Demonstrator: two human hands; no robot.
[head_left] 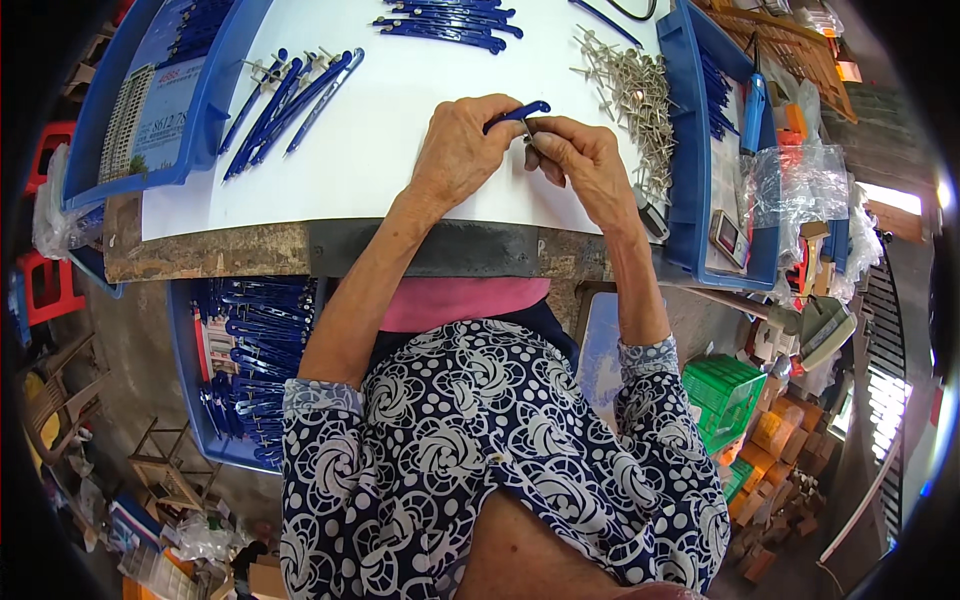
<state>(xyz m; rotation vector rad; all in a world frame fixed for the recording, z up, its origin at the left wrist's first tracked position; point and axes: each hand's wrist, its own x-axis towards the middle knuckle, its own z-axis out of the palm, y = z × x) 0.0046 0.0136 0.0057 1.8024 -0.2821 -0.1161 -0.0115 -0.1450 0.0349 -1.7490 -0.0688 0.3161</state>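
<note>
Over the white tabletop sheet (330,190), my left hand (455,150) is closed around a slim dark-blue plastic piece (522,113), whose rounded end pokes out past the fingers. My right hand (590,165) meets it, thumb and fingers pinching a small metal pin (528,132) against the blue piece. How far the pin sits in it is hidden by the fingers. Beside my right hand lies a heap of similar metal pins (635,95). To the left is a loose bunch of blue pieces (290,105), some with pins attached. More blue pieces (450,22) lie stacked at the far side.
Blue trays stand at the table's left (195,150) and right (685,225); the right one holds blue pieces, a blue-handled tool (754,105) and a small device (729,238). Below the table edge, another tray (183,350) is full of blue pieces. A green crate (722,395) stands right.
</note>
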